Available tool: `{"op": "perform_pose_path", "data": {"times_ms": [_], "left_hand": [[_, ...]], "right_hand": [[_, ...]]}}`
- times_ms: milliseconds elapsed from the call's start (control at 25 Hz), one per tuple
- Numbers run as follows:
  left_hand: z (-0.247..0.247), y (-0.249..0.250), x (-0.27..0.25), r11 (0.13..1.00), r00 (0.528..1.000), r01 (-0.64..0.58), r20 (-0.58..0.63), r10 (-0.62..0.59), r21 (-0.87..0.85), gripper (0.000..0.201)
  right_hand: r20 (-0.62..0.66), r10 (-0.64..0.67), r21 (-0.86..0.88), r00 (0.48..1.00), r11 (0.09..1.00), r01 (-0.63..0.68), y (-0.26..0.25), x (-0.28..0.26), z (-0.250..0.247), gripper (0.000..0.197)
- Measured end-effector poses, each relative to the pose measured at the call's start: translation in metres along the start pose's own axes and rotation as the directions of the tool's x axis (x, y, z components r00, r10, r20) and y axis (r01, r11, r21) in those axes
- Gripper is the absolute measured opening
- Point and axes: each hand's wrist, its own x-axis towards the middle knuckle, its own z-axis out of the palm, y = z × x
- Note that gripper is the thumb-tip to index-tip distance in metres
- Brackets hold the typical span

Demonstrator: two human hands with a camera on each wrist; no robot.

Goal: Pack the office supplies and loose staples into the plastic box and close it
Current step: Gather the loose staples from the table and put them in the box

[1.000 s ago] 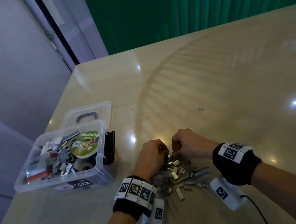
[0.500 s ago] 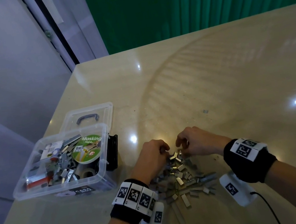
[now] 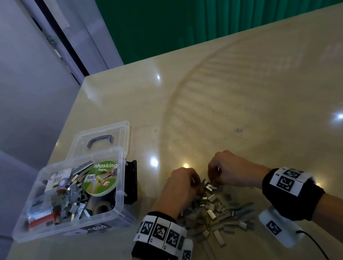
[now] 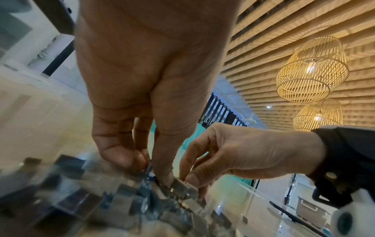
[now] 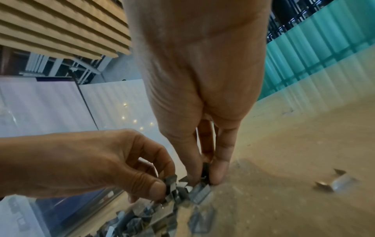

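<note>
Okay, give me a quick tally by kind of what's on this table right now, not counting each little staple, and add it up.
Plastic box: 1
Box lid: 1
Pile of staples: 1
Stray staple piece: 1
Roll of masking tape, in the box: 1
Hands, left hand and right hand, both pinching staples: 2
Total: 7

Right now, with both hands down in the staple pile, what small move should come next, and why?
Probably lift both hands and carry their pinched staples to the plastic box. The left hand and right hand each pinch staples from the staple pile, and the box stands open at left.
</note>
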Motion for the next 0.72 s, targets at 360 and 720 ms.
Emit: {"op": "perform_pose_path", "data": {"times_ms": [360,720], "left_hand": [[-0.012,0.01,-0.004,0.998,0.991,-0.069,-0.112,0.069,0.005,0.015],[-0.027,0.018,-0.013,0.994,0.989,-0.052,-0.135,0.065,0.096,0.022]], "right_hand": [[0.01,-0.024,0.136,1.0,0.991,0.022,-0.006,0.0,-0.021,0.012],[0.106,0.009,0.047,0.994,0.999,-0.014,-0.024,0.008,-0.035,0.025]]}}
